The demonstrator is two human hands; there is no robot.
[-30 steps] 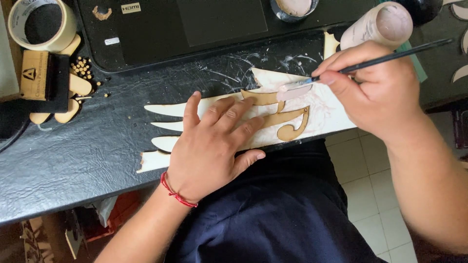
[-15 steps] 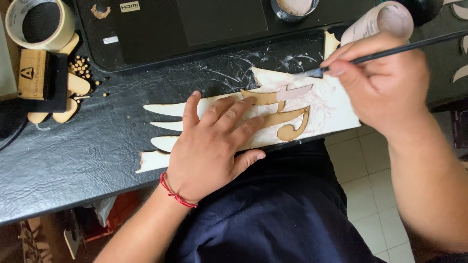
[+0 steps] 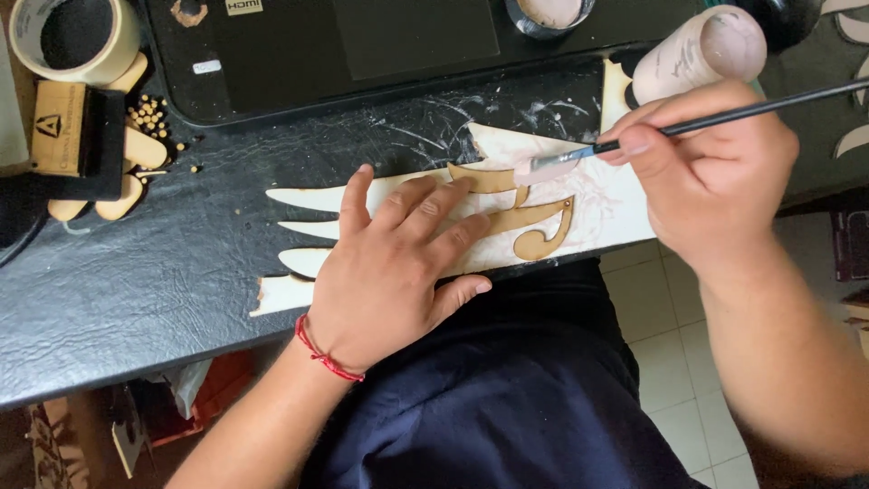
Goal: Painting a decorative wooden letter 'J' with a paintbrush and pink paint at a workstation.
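1. Fingers of the left hand [image 3: 389, 272] lie spread and flat, grip wide, pressing down a pale wing-shaped cutout [image 3: 597, 213] with long feather tips pointing left; a red string bracelet [image 3: 326, 355] circles the wrist.
2. On the cutout, half under the fingertips, sits a brown curled wooden piece [image 3: 534, 226], its scroll end free to the right.
3. The right hand [image 3: 715, 172] has its grip pinched narrow around a thin black paintbrush [image 3: 724, 116]; the pale flat bristles touch the top of the brown piece near the cutout's upper edge.
4. Against half a second ago, the brush tip sits lower and further left, now on the wood, and the handle lies flatter; the left hand has not shifted.
5. The desk [image 3: 136, 281] is black, textured, and streaked with white smears above the cutout.
6. Farther back: a roll of tape [image 3: 77, 36], small wooden beads [image 3: 149, 116], a dark closed laptop [image 3: 380, 45], a small glass dish [image 3: 548, 14] and a pale tipped-over bottle [image 3: 697, 50]. Pale floor tiles [image 3: 674, 299] show below the desk edge.
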